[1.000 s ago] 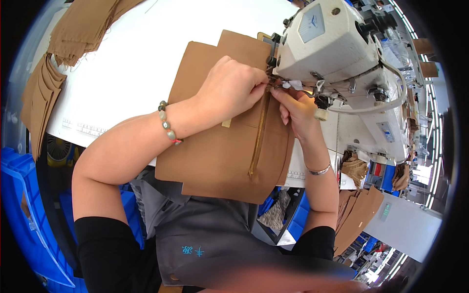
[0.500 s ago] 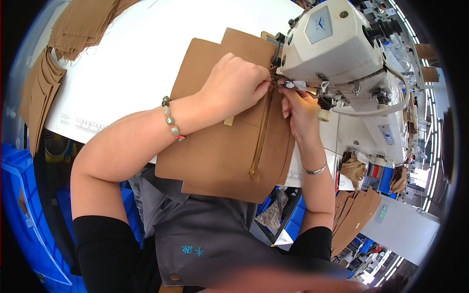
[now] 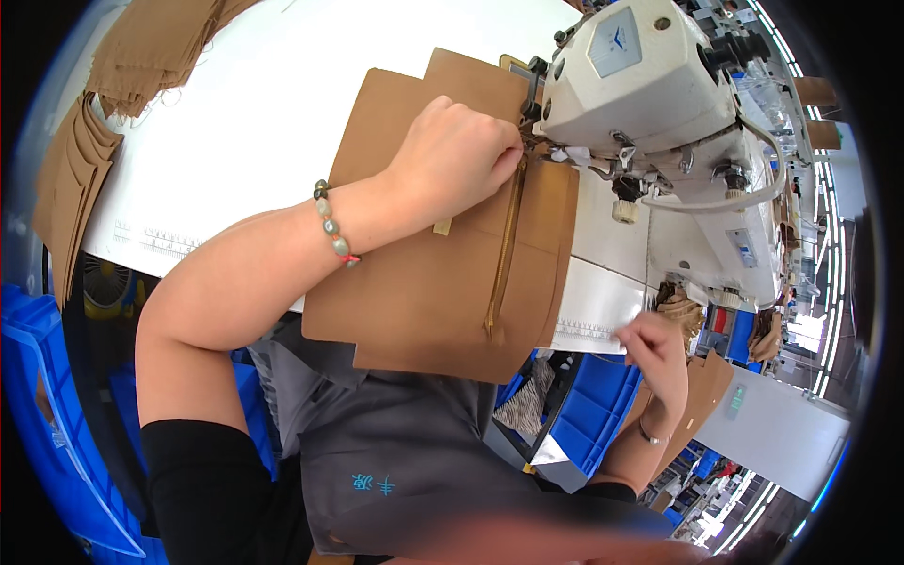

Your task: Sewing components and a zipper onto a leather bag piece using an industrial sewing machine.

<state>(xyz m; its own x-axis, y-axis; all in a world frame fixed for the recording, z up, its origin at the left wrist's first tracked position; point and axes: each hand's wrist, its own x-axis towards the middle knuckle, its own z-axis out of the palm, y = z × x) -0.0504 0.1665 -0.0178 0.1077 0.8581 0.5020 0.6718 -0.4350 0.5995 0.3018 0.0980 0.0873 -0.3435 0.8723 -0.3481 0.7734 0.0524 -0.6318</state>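
A brown fabric panel (image 3: 414, 292) lies on the white table, its near edge over my lap. A brass-toothed zipper (image 3: 506, 250) runs along its right part, from the sewing machine's needle area down toward me. My left hand (image 3: 457, 151) is closed over the panel at the zipper's far end, close beside the needle area; its fingertips are hidden. Off the panel, my right hand (image 3: 656, 350) is raised by the table's front edge, fingers curled together. What it pinches, if anything, is too small to make out. The white sewing machine (image 3: 640, 85) stands at the far right.
Stacks of brown fabric pieces (image 3: 155, 56) lie at the far left, some hanging over the table edge. A blue bin (image 3: 589, 410) sits below the table at right, another blue crate (image 3: 66, 405) at left. More brown pieces (image 3: 702, 400) hang beyond my right arm.
My right hand has left the needle area and moved toward me and to the right, past the panel's edge. My left hand stays on the panel, almost unmoved.
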